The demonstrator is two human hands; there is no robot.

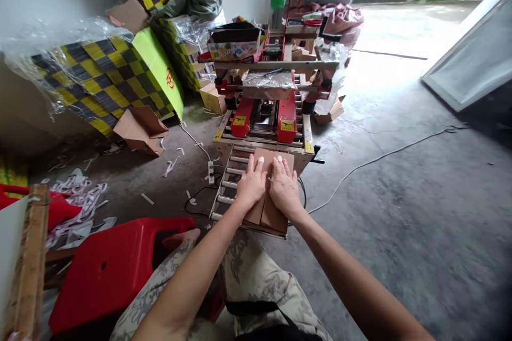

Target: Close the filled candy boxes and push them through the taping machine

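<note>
A closed brown cardboard box [274, 217] lies on the metal roller conveyor [226, 200] in front of me. My left hand [252, 184] rests flat on its left top flap, fingers pointing forward. On the right flap lies my right hand [284, 186], its fingers stretched out. White wraps cover some fingertips on both hands. Between the hands runs the seam where the flaps meet. Just beyond the box stands the sealing machine [286, 117], with two red side blocks and yellow labels.
A red stool [104, 266] stands at the lower left. Yellow-and-black stacks [100, 69] and an open carton [140, 130] are farther left. A cable [360, 166] crosses the floor at right. An open printed box [236, 45] sits atop the machine.
</note>
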